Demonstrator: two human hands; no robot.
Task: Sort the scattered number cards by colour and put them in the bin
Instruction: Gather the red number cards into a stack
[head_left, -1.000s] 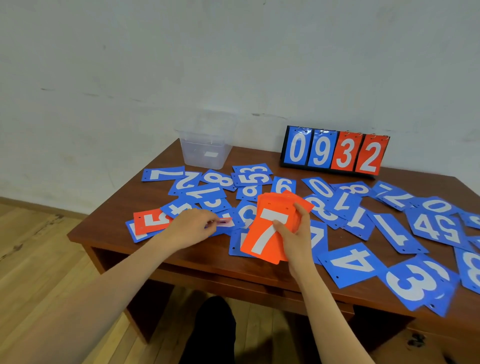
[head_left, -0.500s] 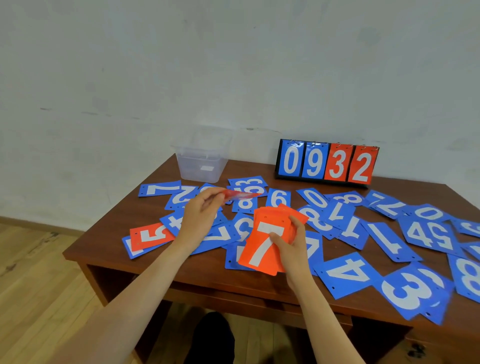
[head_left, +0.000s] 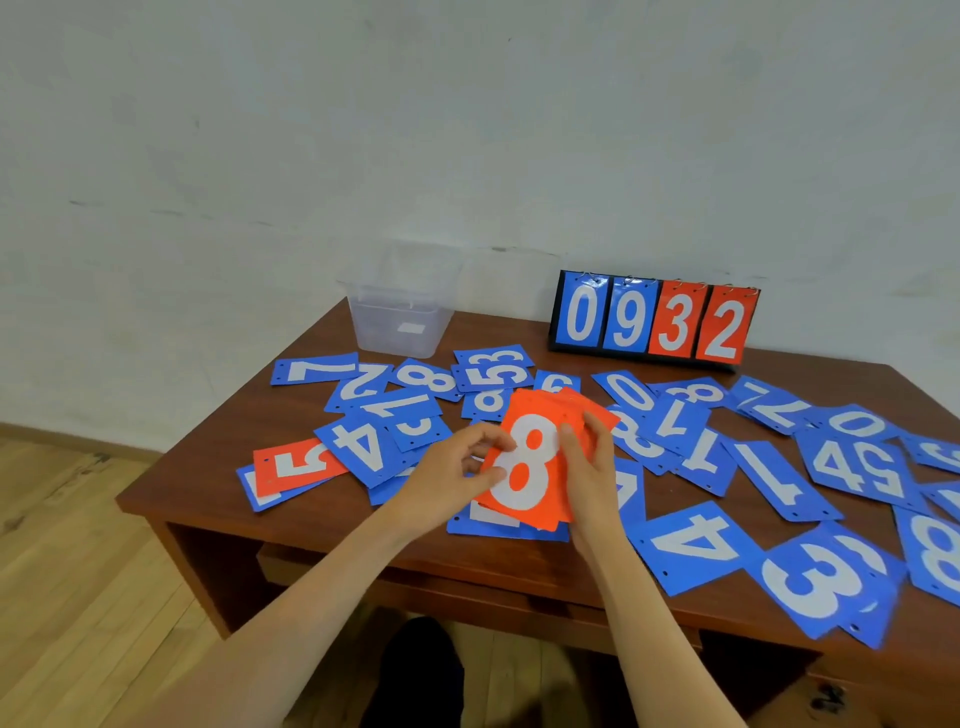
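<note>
In the head view, both hands hold one stack of orange-red plastic number cards (head_left: 535, 470) above the brown wooden table (head_left: 208, 493). The left hand (head_left: 452, 470) pinches its left edge, and the right hand (head_left: 592, 467) has its fingers curled round the right edge. A white 8 is on top.

One orange 5 card (head_left: 296, 465) lies on the table. The scattered blue number cards (head_left: 691, 545) overlap too much to count. One clear plastic bin (head_left: 400, 317) stands at the back. The black flip scoreboard (head_left: 652, 325) shows two blue digits and two orange.

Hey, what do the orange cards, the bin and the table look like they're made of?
Orange-red number cards: probably thin stiff plastic, fairly matte; punched holes, no sag while held. Clear rectangular bin: frosted translucent plastic; the wall shows through. Reddish-brown table: wood or veneer, satin; grain streaks visible.
</note>
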